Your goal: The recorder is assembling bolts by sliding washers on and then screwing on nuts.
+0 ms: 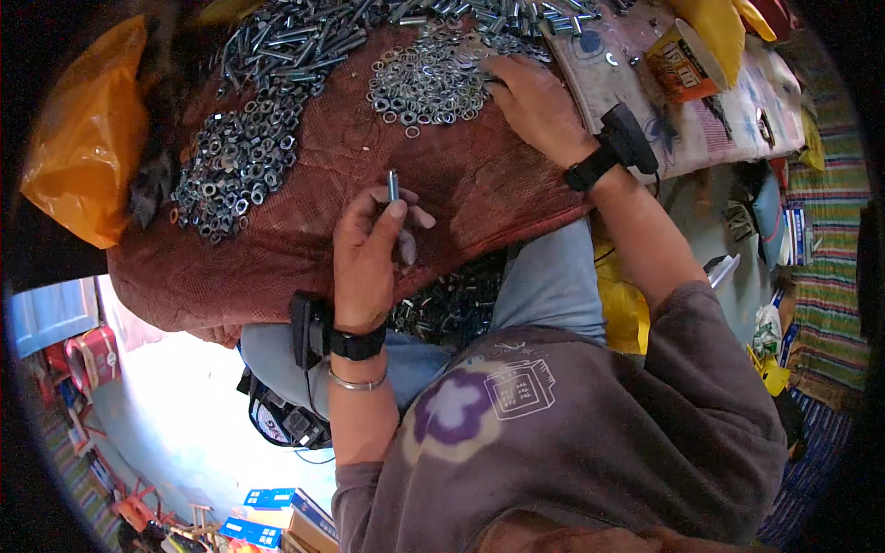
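My left hand point(367, 241) is closed, its thumb and forefinger pinching a shiny metal bolt point(394, 187) that stands upright above the brown cloth. At the right edge of a pile of flat washers point(426, 85) is my right hand point(536, 100). Its fingers are bent and drawn together against the washers, and whatever lies between the fingertips is hidden. Hex nuts point(238, 164) are heaped to the left on the same cloth. Behind them lie many bolts or metal sleeves point(290, 44), and more of these point(535, 17) spread along the far side.
Brown cloth point(323, 198) covers the work surface. An orange plastic bag point(90, 138) stands at the left. A printed paper tub point(684, 63) sits on a patterned pad point(636, 129) at the right. Dark metal parts point(449, 304) lie below the cloth's near edge, between my legs.
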A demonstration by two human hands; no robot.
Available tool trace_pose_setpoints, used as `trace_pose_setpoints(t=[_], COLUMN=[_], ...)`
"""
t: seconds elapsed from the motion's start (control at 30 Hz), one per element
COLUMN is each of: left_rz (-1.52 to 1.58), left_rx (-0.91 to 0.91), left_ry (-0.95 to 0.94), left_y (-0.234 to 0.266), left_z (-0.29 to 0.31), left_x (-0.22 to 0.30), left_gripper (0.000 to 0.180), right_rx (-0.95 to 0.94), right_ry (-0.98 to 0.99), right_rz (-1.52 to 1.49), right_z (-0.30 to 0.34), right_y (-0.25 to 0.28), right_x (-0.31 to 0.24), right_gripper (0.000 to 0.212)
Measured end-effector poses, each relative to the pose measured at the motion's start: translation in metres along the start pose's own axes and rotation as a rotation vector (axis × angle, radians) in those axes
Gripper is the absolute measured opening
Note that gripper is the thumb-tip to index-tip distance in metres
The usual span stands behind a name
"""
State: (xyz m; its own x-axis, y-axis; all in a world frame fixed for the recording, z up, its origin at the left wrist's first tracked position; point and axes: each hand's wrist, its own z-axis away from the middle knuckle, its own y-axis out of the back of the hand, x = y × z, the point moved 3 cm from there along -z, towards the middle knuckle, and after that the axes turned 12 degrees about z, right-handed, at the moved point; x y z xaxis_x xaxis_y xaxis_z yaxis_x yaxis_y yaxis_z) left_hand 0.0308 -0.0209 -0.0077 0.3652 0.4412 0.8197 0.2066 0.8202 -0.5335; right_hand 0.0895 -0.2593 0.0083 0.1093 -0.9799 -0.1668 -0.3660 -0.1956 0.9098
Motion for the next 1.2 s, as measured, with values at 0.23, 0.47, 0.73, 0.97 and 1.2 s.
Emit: trace_pose_setpoints(t=[0.23, 0.47, 0.73, 0.97, 1.2], left_rz=[-0.008, 0.046, 0.086, 0.138, 0.166], left_rx=[0.022, 0.045, 0.083, 0.164, 0.223], left_ry=[0.016, 0.014, 0.006, -0.052, -0.098], left_y=[0.003, 0.001, 0.003, 0.010, 0.011], left_z=[-0.003, -0.001, -0.004, -0.005, -0.003], left_x=[0.000, 0.000, 0.000, 0.000, 0.004], left_gripper=[0.013, 0.013, 0.010, 0.011, 0.011], right_rx=[0.018, 0.159, 0.286, 0.232, -0.002], right_ry=[0.037, -0.001, -0.086, -0.014, 0.221], right_rz=[0.046, -0.018, -0.046, -0.323, -0.182], right_z=[0.009, 0.014, 0.021, 0.007, -0.062], right_y=[-0.002, -0.007, -0.003, 0.006, -0.027], right_x=[0.000, -0.002, -0.002, -0.059, -0.125], right_gripper=[0.019, 0.014, 0.017, 0.016, 0.018])
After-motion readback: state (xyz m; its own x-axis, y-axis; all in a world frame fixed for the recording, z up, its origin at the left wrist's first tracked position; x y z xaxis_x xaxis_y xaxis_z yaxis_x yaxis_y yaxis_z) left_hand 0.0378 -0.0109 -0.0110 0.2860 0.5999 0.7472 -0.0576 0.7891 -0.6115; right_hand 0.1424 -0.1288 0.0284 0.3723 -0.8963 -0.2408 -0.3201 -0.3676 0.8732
